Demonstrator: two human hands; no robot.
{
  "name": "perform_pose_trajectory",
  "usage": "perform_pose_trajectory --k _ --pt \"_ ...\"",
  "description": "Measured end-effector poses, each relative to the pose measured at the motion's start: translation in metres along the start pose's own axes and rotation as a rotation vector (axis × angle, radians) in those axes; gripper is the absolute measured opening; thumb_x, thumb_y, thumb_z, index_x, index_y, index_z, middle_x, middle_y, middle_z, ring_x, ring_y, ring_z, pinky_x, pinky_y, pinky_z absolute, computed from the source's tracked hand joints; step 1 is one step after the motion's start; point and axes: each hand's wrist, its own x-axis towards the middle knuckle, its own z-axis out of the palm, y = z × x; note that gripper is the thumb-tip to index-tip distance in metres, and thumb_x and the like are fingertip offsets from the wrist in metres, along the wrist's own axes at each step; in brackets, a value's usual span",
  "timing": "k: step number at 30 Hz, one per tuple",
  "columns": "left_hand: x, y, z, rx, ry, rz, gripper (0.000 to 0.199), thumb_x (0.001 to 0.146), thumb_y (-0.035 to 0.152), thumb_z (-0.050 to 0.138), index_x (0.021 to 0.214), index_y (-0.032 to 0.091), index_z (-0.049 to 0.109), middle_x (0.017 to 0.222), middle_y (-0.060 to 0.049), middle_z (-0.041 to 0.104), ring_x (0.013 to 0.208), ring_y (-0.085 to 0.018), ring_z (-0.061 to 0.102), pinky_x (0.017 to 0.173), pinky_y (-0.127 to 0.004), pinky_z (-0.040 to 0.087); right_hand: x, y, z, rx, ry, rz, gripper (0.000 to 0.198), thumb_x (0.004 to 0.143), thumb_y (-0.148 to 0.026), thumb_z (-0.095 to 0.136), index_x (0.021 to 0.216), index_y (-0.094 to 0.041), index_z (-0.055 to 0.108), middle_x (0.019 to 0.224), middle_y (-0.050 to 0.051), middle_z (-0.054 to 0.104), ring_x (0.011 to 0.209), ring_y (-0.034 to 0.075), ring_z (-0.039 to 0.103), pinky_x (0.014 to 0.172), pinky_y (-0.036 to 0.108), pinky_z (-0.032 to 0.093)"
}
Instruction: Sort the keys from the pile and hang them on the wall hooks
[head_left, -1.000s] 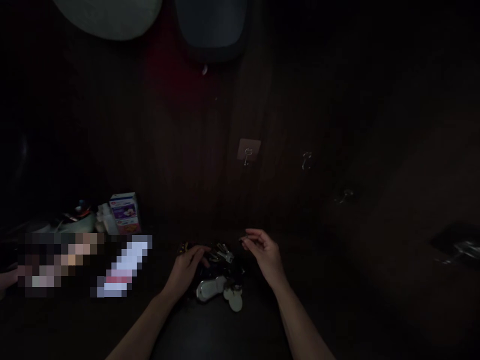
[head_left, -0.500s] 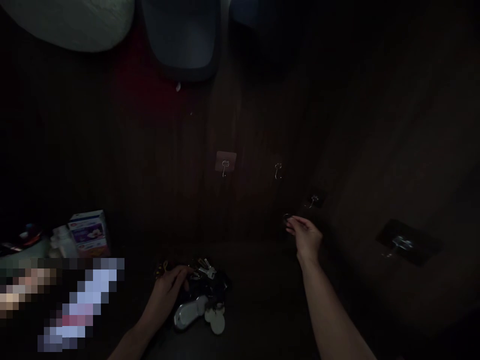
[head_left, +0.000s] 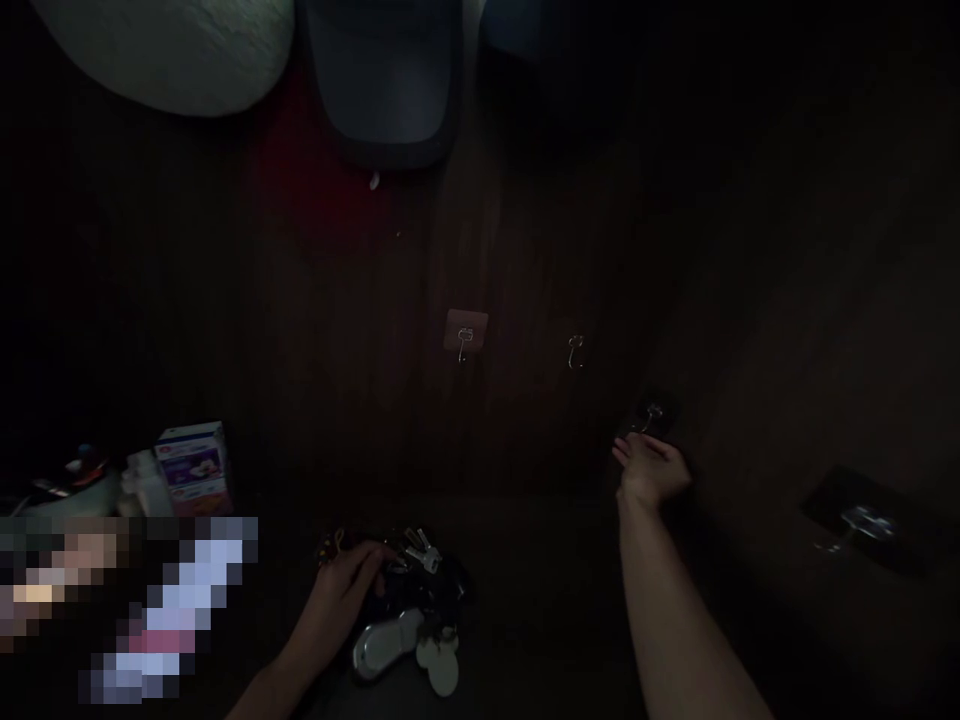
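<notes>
In the dim light my left hand (head_left: pixel 349 580) is at the left side of a dark pile of keys and key rings, its fingers curled and its fingertips at the pile. Silver keys (head_left: pixel 424 552) stick up just right of the fingertips. A grey-white oval fob (head_left: pixel 387 644) and a pale mouse-head-shaped tag (head_left: pixel 440 665) lie in front. My right hand (head_left: pixel 651 470) is raised at the right, just below a small metal hook (head_left: pixel 654 412) on a dark patch. Its fingers are drawn together and point left. Whatever they hold is hidden.
Two more hooks, a left one (head_left: pixel 464 336) and a right one (head_left: pixel 575 352), are on the brown back wall. A larger hook (head_left: pixel 868 522) is on the right wall. Caps (head_left: pixel 386 90) hang above. Small boxes (head_left: pixel 193 468) and a white bottle (head_left: pixel 146 485) stand at left.
My right hand has moved right, up to the corner hook, and turned. The small dark ring it pinched before no longer shows. My left hand stays at the keys. The view has shifted slightly.
</notes>
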Motion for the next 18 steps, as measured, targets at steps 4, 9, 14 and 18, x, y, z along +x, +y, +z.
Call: perform_pose_trajectory --k 4,9,14,18 --pt "0.001 -0.002 0.0 0.006 -0.019 0.013 0.035 0.086 0.043 0.039 0.087 0.022 0.067 0.056 0.003 0.06 0.063 -0.017 0.061 0.067 -0.024 0.044 -0.004 0.006 -0.004 -0.002 0.006 -0.023 0.02 0.055 -0.02 0.067 0.07 -0.017 0.054 0.057 -0.004 0.057 0.056 0.013 0.062 0.05 0.024 0.054" --pt "0.001 -0.001 0.0 0.003 -0.014 0.01 0.035 0.086 0.042 0.039 0.085 0.021 0.067 0.056 0.003 0.06 0.063 -0.016 0.06 0.068 -0.024 0.045 -0.009 0.013 -0.016 -0.01 -0.02 -0.074 0.027 0.058 -0.03 0.067 0.079 -0.017 0.056 0.073 0.0 0.059 0.071 0.017 0.065 0.06 0.032 0.056" --pt "0.0 0.004 -0.002 0.023 -0.02 0.002 0.036 0.086 0.043 0.038 0.088 0.021 0.067 0.057 0.003 0.061 0.062 -0.016 0.06 0.068 -0.024 0.046 -0.033 0.017 -0.03 -0.007 -0.078 -0.083 0.026 0.06 -0.03 0.063 0.082 -0.018 0.057 0.085 0.002 0.06 0.081 0.019 0.065 0.066 0.035 0.055" --pt "0.0 0.003 -0.001 0.018 -0.017 0.01 0.036 0.087 0.042 0.037 0.087 0.02 0.066 0.061 0.001 0.062 0.066 -0.017 0.061 0.07 -0.025 0.046 -0.064 0.019 -0.036 -0.023 -0.197 -0.013 0.022 0.061 -0.027 0.063 0.081 -0.019 0.059 0.086 0.002 0.062 0.082 0.018 0.065 0.067 0.034 0.054"
